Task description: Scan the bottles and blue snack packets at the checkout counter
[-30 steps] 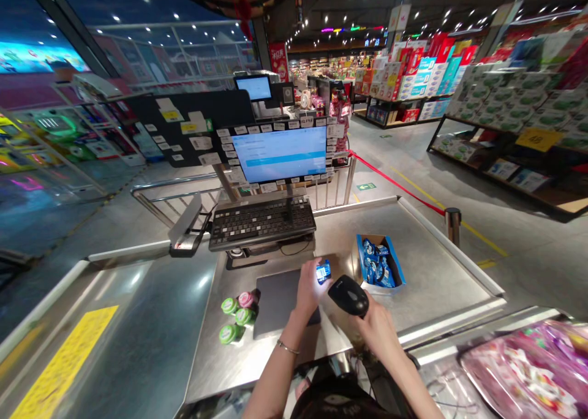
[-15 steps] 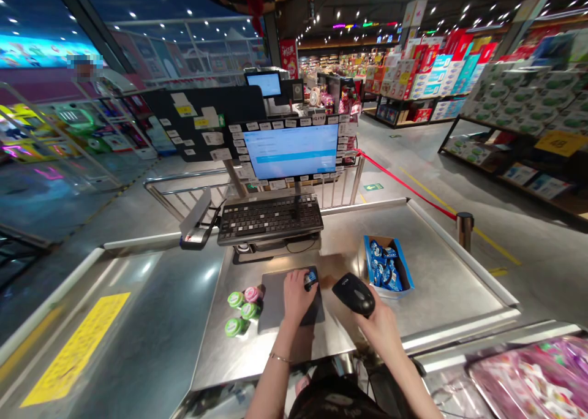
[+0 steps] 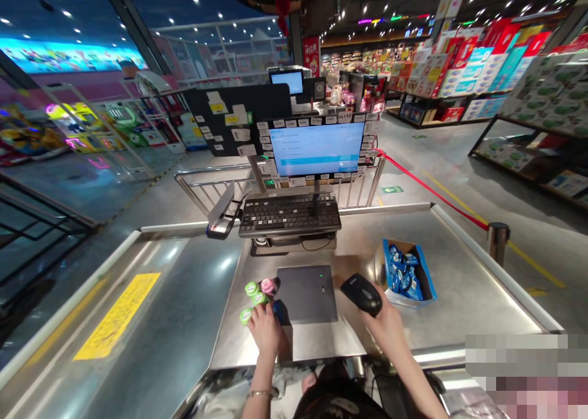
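Note:
My right hand [image 3: 384, 322] grips a black handheld barcode scanner [image 3: 361, 293], its head pointing left above the metal counter. Beside the grey mat, my left hand [image 3: 265, 333] reaches in with bent fingers at a small cluster of round containers. A small dark-blue item [image 3: 278, 310] shows between its thumb and index finger, partly covered. Green-lidded containers [image 3: 251, 288] and a pink-lidded one [image 3: 267, 286] stand close together just beyond the fingertips. Bare at this moment is the grey mat [image 3: 305, 293], with a green light spot on it.
An open box [image 3: 430, 284] of blue packets sits right of the scanner. A keyboard [image 3: 290, 215] and monitor [image 3: 316, 149] stand at the back of the counter [image 3: 316, 345]. A card holder [image 3: 221, 214] is left of the keyboard. Beyond runs a red belt barrier [image 3: 432, 189].
My left hand has moved left from the grey mat to the lidded containers, with the blue item. The scanner stays in my right hand. The whole view has shifted slightly left.

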{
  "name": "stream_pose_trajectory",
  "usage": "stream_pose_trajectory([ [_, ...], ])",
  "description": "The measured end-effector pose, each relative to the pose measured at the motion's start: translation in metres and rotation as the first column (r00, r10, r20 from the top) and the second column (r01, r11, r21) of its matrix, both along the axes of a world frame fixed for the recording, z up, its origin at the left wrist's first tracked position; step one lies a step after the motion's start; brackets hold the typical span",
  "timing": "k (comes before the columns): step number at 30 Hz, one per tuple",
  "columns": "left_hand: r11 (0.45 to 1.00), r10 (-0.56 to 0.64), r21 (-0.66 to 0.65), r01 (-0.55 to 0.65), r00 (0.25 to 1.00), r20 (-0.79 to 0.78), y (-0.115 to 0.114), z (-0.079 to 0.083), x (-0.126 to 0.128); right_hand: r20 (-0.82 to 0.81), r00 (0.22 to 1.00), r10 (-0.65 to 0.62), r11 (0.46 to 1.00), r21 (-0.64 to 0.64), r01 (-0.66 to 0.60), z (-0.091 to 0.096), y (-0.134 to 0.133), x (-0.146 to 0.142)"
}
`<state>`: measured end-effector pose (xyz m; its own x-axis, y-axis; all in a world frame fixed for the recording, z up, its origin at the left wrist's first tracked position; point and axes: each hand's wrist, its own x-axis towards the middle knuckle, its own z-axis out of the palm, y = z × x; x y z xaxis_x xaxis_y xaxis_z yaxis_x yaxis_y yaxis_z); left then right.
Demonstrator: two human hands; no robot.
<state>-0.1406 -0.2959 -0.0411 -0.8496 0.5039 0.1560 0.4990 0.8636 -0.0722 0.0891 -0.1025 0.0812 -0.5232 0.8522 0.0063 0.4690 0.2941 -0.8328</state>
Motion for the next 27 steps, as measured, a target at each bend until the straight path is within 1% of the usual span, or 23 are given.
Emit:
stream_pose_trajectory([
  [2,0.995,-0.087,0.054,0.085,0.996,0.019,0.016,0.006,0.005,0.005,0.999,-0.038,0.999,-0.003,0.038,-0.003,0.003,0.003],
  [3,0.986,-0.142,0.097,0.138,0.989,0.035,0.028,0.01,0.009,0.009,0.998,-0.066,0.998,-0.003,0.066,-0.005,0.005,0.006],
  [4,0.969,-0.204,0.151,0.193,0.977,0.056,0.042,0.014,0.015,0.012,0.995,-0.095,0.995,-0.001,0.095,-0.007,0.008,0.01],
  [6,0.91,-0.349,0.277,0.31,0.931,0.106,0.077,0.024,0.032,0.017,0.988,-0.156,0.988,0.001,0.156,-0.012,0.015,0.019],
  [7,0.86,-0.438,0.346,0.375,0.89,0.125,0.096,0.029,0.042,0.02,0.982,-0.187,0.982,0.001,0.187,-0.015,0.018,0.025],
  [9,0.735,-0.605,0.468,0.49,0.786,0.126,0.136,0.037,0.067,0.025,0.967,-0.252,0.968,-0.004,0.252,-0.02,0.025,0.038],
  [11,0.609,-0.737,0.54,0.581,0.666,0.114,0.176,0.045,0.093,0.042,0.943,-0.33,0.944,-0.01,0.331,-0.024,0.031,0.053],
  [14,0.431,-0.876,0.588,0.684,0.474,0.089,0.228,0.052,0.128,0.071,0.901,-0.428,0.903,-0.005,0.429,-0.026,0.037,0.077],
  [15,0.384,-0.904,0.586,0.713,0.421,0.08,0.244,0.053,0.138,0.074,0.889,-0.451,0.892,0.002,0.452,-0.026,0.039,0.085],
  [16,0.354,-0.92,0.574,0.738,0.385,0.073,0.258,0.052,0.146,0.072,0.879,-0.471,0.882,0.011,0.472,-0.025,0.04,0.092],
  [17,0.347,-0.925,0.551,0.759,0.372,0.071,0.27,0.051,0.152,0.067,0.868,-0.492,0.87,0.022,0.492,-0.023,0.041,0.099],
  [19,0.383,-0.913,0.487,0.785,0.4,0.072,0.291,0.046,0.16,0.055,0.847,-0.529,0.849,0.042,0.527,-0.021,0.044,0.109],
  [21,0.413,-0.904,0.423,0.807,0.421,0.077,0.303,0.04,0.16,0.049,0.828,-0.558,0.829,0.05,0.556,-0.02,0.046,0.115],
  [24,0.409,-0.909,0.364,0.836,0.407,0.088,0.308,0.033,0.149,0.045,0.819,-0.571,0.821,0.037,0.57,-0.021,0.049,0.119],
  [27,0.419,-0.907,0.342,0.841,0.403,0.12,0.304,0.035,0.131,0.053,0.833,-0.55,0.835,0.029,0.55,-0.023,0.051,0.117],
])
